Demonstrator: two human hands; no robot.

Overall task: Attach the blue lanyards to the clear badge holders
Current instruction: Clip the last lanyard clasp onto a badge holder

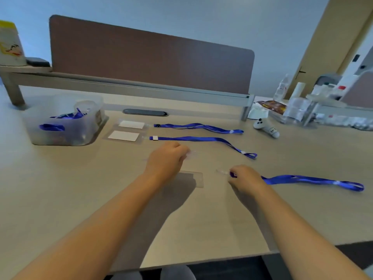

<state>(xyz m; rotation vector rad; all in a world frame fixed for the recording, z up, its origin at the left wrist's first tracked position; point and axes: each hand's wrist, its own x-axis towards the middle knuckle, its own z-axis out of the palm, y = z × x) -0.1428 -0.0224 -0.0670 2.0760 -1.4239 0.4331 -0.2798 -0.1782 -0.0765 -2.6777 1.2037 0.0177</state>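
I see my left hand (166, 157) above the middle of the beige desk (60, 188), its fingers curled round the top edge of a clear badge holder (192, 178); the holder's lower part shows beneath the wrist, and I cannot tell whether it rests on the desk or hangs just over it. A blurred clear tab sticks out past the knuckles. My right hand (245, 178) sits to the right of it, apart from the left, pinching the clip end of a blue lanyard (314, 180). A small clear piece pokes out from its fingertips toward the holder, too blurred for me to name. The rest of that lanyard trails flat across the desk to the right and ends in a loop.

Farther back lie two finished-looking sets: two clear holders with white cards (127, 131), side by side, each with a blue strap running rightward from it. The rear strap (198, 127) has a dark clip; the nearer strap (201, 140) has a white one. At the far left stands a translucent plastic tub (66, 122) with more blue lanyards inside. A white handheld controller (266, 128) lies at the right, behind it a clutter of bottles and packets. A brown divider panel (151, 55) runs along the back edge of the desk.
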